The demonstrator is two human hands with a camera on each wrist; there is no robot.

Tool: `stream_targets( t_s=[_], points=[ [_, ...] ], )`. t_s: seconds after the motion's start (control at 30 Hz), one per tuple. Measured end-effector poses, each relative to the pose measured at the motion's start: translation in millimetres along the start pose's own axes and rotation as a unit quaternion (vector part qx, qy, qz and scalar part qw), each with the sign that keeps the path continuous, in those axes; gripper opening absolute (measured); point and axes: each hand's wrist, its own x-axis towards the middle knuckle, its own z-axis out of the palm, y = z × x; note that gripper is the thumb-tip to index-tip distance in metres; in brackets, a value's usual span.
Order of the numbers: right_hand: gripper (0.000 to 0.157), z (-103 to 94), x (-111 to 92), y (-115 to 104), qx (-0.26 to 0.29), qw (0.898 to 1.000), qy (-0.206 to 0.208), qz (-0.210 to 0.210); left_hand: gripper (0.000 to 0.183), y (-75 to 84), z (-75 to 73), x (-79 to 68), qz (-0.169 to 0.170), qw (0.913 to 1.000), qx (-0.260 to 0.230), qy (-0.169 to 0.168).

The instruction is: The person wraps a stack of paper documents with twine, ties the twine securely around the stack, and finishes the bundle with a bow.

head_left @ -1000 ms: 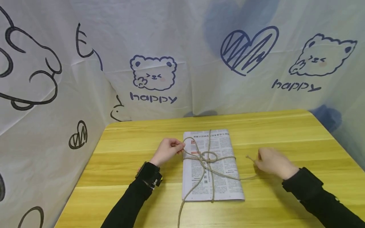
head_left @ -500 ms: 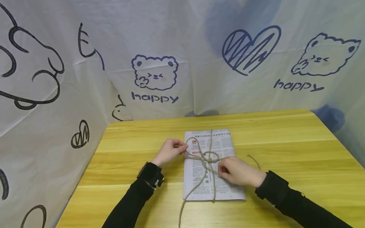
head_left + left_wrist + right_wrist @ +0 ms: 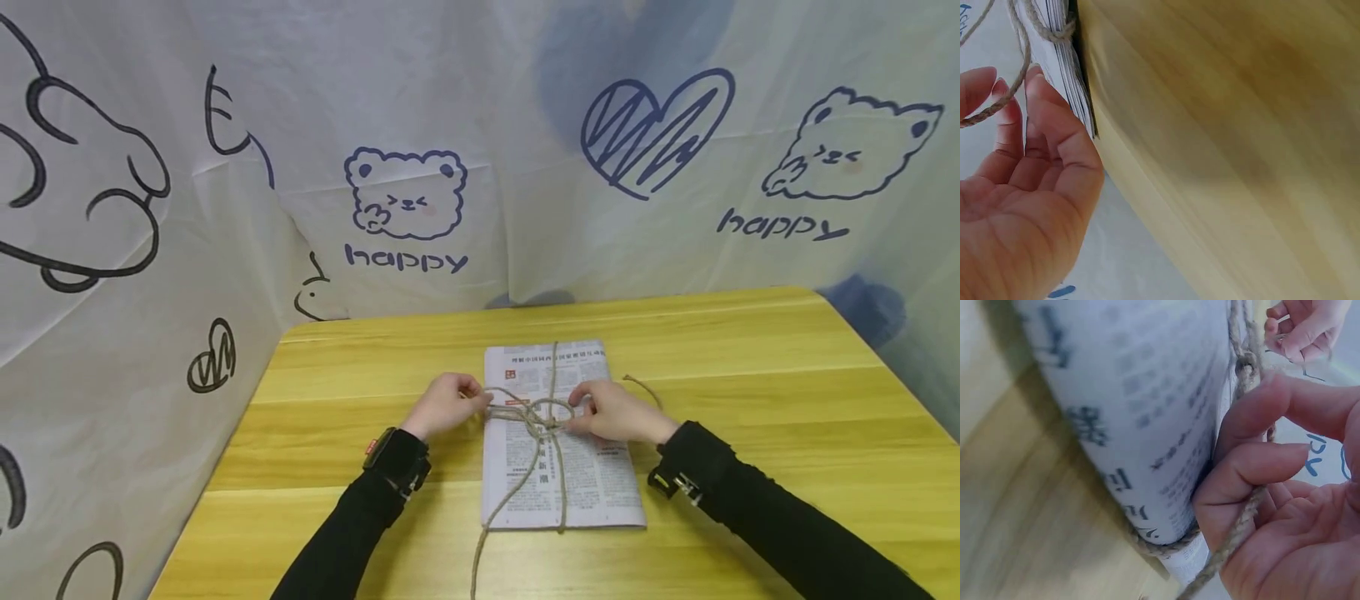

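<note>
A folded stack of newspaper [image 3: 600,492] lies on the table, bound crosswise with jute twine [image 3: 562,492]. Loops of the twine gather around a knot [image 3: 551,423] at the crossing. At the stack's left edge my left hand [image 3: 447,404] holds a twine loop between thumb and fingers; in the left wrist view the cord [image 3: 988,114] curves past the fingertips. My right hand [image 3: 618,414] pinches the small loop just right of the knot. In the right wrist view, another stretch of twine [image 3: 1225,547] runs across its curled fingers, beside the printed paper [image 3: 1141,394].
One twine end [image 3: 641,387] sticks out over the table right of the stack. Another strand [image 3: 477,558] trails off the near side. The yellow wood-grain table [image 3: 360,350] is bordered by white cloth [image 3: 525,225] with drawn bears and hearts.
My right hand has moved left from beside the stack to the knot, bringing its strand in. My left hand has shifted slightly down, and its loop has flattened.
</note>
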Motion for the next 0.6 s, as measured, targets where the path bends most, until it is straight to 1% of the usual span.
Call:
stream_targets(
  t_s=[0.17,0.2,0.27,0.33,0.43,0.5,0.53,0.6],
  points=[
    [0.022,-1.7,5,-1,0.031,0.999,-0.020,0.000,0.017,9.4,4.3,1.9,-0.006,0.9998,0.007,-0.015],
    [0.020,-1.7,6,-1,0.040,0.999,-0.021,0.000,0.016,11.6,5.2,2.6,-0.002,0.9998,0.007,-0.019],
    [0.016,-1.4,7,0,0.051,0.999,-0.017,-0.001,0.017,15.6,6.6,3.6,0.012,0.9995,0.011,-0.027],
    [0.015,-1.1,8,1,0.059,0.998,-0.009,-0.009,0.023,18.2,8.0,5.5,0.040,0.9983,0.017,-0.039],
    [0.012,-0.9,9,4,0.047,0.998,0.013,-0.040,0.036,21.3,9.8,8.8,0.088,0.9930,0.023,-0.075],
    [0.011,-1.1,10,7,0.030,0.997,0.030,-0.071,0.039,22.0,11.5,11.4,0.108,0.9895,0.024,-0.093],
    [0.011,-1.2,10,8,0.019,0.995,0.038,-0.086,0.039,22.6,12.4,12.6,0.113,0.9885,0.023,-0.098],
    [0.010,-1.2,10,10,0.003,0.993,0.050,-0.111,0.038,24.2,14.3,14.7,0.115,0.9882,0.031,-0.096]
  ],
)
